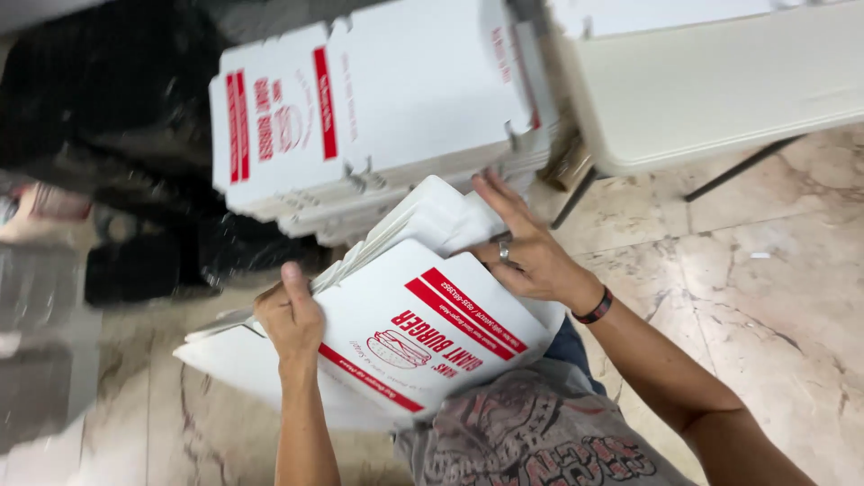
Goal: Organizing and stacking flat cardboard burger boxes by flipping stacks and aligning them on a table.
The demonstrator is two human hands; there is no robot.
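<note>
Several flat box blanks [423,337], white card with red print, are lying as a fanned bundle across the person's lap, above the floor. The left hand [290,315] is closing around the bundle's left edge, thumb pointing up over the top sheet, fingers hidden beneath. The right hand [522,252] is resting half open on the far right corner, fingers spread against the upturned flaps, a ring on one finger and a dark band at the wrist. The blanks are looking light and fairly stiff, yet smooth, so loose sheets would likely be sliding over one another; pinching the stack at opposite edges seems the safest hold, as corners and tabs would crease easily. Just beyond, a taller stack [360,108] of the same blanks is standing, its near edge touching the right fingertips. To the right, a white bench [720,90] is standing on the marble floor [774,297]; dark bags [108,99] are lying to the left.
</note>
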